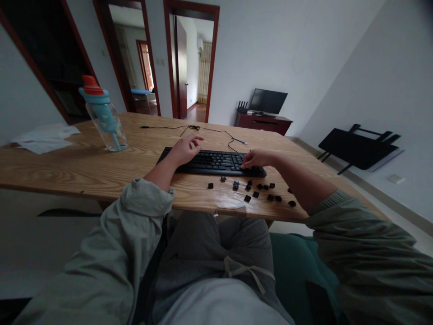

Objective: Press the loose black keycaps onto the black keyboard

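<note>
A black keyboard [216, 163] lies on the wooden table under both hands. Over its left part is my left hand [186, 148], fingers apart and slightly curled, with nothing in them. My right hand [257, 159] is at the keyboard's right end, its fingers pressed together on the keys; whatever they may hold is too small to make out. Several loose black keycaps [247, 198] are scattered on the table between the keyboard and the front edge, mostly below my right hand.
A clear bottle with a red cap [105, 118] stands at the left, beside white tissues [47, 137]. Behind the keyboard runs a thin black cable [216, 130]. The wooden table's [135, 158] front edge is close to my lap.
</note>
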`<state>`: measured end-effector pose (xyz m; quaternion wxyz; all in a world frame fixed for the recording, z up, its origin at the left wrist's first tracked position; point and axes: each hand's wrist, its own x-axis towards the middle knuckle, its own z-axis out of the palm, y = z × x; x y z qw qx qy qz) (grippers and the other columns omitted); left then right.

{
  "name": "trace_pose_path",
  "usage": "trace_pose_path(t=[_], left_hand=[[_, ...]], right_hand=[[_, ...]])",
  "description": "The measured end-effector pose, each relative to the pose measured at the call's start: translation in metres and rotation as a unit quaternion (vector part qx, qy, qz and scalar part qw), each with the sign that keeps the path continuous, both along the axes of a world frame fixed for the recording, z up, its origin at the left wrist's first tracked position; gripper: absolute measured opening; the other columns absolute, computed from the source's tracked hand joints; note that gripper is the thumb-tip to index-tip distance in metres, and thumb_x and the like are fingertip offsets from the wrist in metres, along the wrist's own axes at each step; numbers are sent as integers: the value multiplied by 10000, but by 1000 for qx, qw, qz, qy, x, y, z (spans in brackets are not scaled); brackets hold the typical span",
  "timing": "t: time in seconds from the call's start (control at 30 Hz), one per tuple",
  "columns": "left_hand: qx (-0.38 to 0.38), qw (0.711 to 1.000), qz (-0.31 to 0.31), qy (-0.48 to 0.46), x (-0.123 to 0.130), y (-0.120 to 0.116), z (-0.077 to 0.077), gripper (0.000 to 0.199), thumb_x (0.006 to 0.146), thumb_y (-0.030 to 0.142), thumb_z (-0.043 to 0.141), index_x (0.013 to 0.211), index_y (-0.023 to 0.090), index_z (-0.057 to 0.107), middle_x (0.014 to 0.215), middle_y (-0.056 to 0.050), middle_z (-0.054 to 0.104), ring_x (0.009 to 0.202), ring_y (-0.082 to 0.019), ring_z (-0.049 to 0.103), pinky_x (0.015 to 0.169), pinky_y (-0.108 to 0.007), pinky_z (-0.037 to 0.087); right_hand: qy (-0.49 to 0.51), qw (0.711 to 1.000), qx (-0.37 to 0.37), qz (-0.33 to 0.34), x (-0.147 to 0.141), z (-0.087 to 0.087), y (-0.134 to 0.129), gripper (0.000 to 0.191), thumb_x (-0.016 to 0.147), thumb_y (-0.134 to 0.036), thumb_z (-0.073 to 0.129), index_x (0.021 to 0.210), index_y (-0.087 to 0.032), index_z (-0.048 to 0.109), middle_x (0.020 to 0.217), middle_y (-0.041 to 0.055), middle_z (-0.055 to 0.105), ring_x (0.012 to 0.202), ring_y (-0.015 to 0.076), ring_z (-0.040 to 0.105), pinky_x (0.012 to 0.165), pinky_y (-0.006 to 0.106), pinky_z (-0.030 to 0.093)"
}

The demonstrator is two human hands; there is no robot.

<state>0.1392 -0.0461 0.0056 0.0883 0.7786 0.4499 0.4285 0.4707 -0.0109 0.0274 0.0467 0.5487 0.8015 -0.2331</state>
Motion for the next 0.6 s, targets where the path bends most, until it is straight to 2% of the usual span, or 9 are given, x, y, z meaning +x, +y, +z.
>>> trace_pose_path(t=[0.07,0.2,0.33,0.4,0.47,0.53,0.6], left_hand=[[-5,1000,-2,3,0,1,-1,389,781,213,584,1159,159,659,906,-33,659,652,-111,529,658,-251,440],[-18,1000,-2,16,1,3,-4,394,789,225,579,1171,163,652,897,-29,652,664,-119,530,667,-255,438],[-16,1000,3,26,1,4,-4,396,783,228,583,1166,154,654,886,-34,647,665,-122,522,671,-261,436],[-12,1000,8,19,1,4,-4,398,784,237,581,1165,152,653,875,-34,644,649,-120,519,656,-260,435],[-14,1000,9,5,0,4,-4,395,788,249,576,1163,151,652,862,-33,640,635,-118,519,642,-259,437],[-14,1000,8,-2,0,5,-4,391,790,261,572,1158,156,654,862,-33,640,631,-117,521,640,-261,442],[-12,1000,8,-1,0,5,-4,385,794,280,573,1150,160,659,870,-36,643,637,-120,523,644,-264,446]], right_hand=[[-27,1000,0,-3,2,2,2,534,688,-714,679,796,-191,665,782,42,644,683,158,519,588,280,362],[-109,993,47,10,2,2,3,609,688,-780,632,800,-183,679,759,54,636,708,187,538,635,310,369],[-149,986,75,10,-3,3,-1,615,707,-776,616,796,-173,691,757,66,643,713,202,551,642,324,368],[-99,991,91,8,1,8,-7,582,713,-749,634,817,-179,694,779,61,660,737,204,566,650,319,383],[0,992,124,2,20,16,-17,554,753,-724,615,875,-192,704,845,60,691,789,209,591,685,315,416],[106,977,179,-42,57,19,-30,555,826,-716,533,959,-209,715,955,69,716,860,220,615,762,333,453],[175,947,233,-134,107,15,-43,550,839,-696,531,1007,-206,716,1044,93,719,912,237,625,818,363,476]])
